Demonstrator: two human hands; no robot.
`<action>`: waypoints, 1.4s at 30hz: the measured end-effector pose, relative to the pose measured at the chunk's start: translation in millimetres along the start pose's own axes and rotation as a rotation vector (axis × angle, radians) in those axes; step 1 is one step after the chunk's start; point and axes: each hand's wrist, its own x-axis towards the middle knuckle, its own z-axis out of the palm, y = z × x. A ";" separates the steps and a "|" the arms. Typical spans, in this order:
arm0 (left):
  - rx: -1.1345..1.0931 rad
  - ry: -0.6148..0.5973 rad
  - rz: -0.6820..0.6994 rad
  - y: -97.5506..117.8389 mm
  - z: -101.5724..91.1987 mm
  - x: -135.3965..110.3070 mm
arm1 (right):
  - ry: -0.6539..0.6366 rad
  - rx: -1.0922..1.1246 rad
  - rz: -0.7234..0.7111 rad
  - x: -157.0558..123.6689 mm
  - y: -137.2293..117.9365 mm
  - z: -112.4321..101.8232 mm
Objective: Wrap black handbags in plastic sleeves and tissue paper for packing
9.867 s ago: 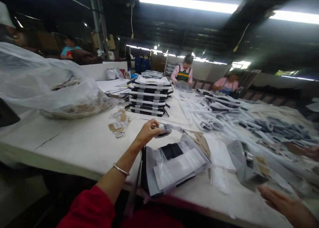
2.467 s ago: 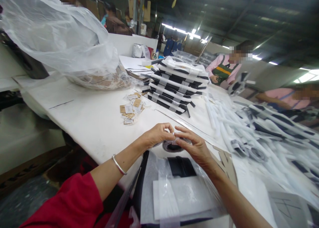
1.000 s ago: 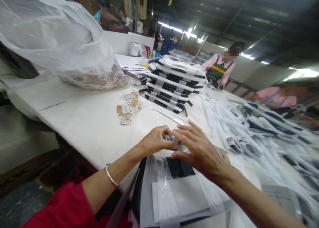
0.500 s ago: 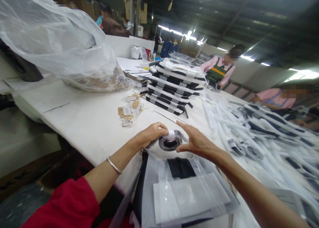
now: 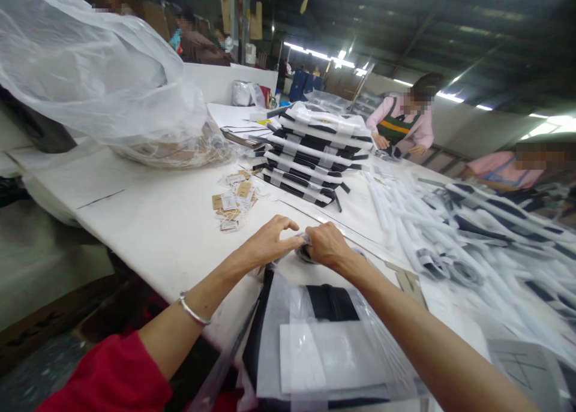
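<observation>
My left hand [image 5: 269, 244] and my right hand [image 5: 326, 245] meet over a small rolled dark band in clear plastic [image 5: 304, 252] on the white table [image 5: 157, 220]. Both hands are closed on the roll, fingers pinched around it, so most of it is hidden. Just in front of me lies a stack of clear plastic bags with a dark folded item [image 5: 330, 340] inside. A silver bangle circles my left wrist.
A pile of small paper tags [image 5: 234, 202] lies left of my hands. Behind it stands a stack of bagged black-and-white items [image 5: 315, 154]. A big clear bag of tags [image 5: 112, 88] fills the left. Many bagged rolls [image 5: 450, 244] cover the right. Two other people work at the far side.
My right hand has closed from an open reach onto the roll, joining my left hand. The roll, visible between the hands half a second ago, is now mostly covered.
</observation>
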 end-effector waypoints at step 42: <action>0.835 -0.356 -0.002 -17.7 66.8 94.8 | 0.596 0.960 1.413 -457.0 147.6 68.4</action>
